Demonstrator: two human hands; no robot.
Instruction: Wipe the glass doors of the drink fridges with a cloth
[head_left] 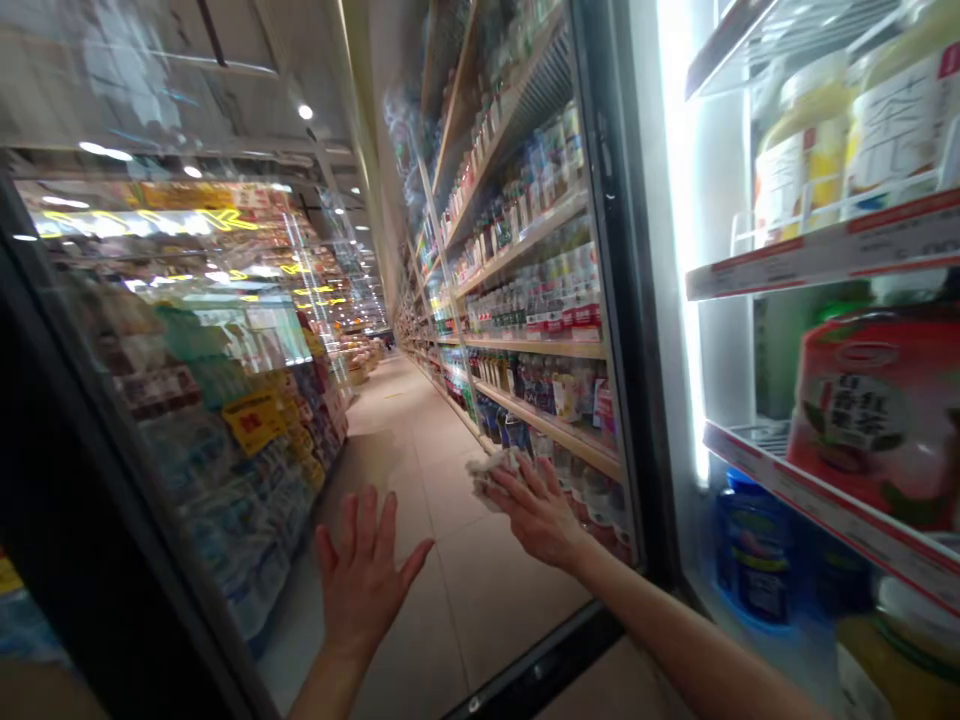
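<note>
your right hand (541,512) grasps a crumpled cloth (484,472) near six o'clock, likely light and soft, best held mid-bunch; your left hand (364,580), at seven, is spread, empty.

A pale tiled floor (386,420) runs down a long store aisle and narrows into the distance; along its right side stands tall shelving (532,346) with light wood-toned edges, its tiers packed with bottles (562,318); on the left rises a bank of stacked packages (232,480), blurred, with a yellow sign (255,424) on its front; above that, yellow neon lines (232,220) glow; round white lamps (305,112) dot the grey ceiling (300,50); at the far right, a bright vertical light strip (682,250) edges a cooler, whose wire shelves carry red-and-white price rails (817,252); yellowish bottles (806,150) and a red pack (877,420) stand there.
</note>
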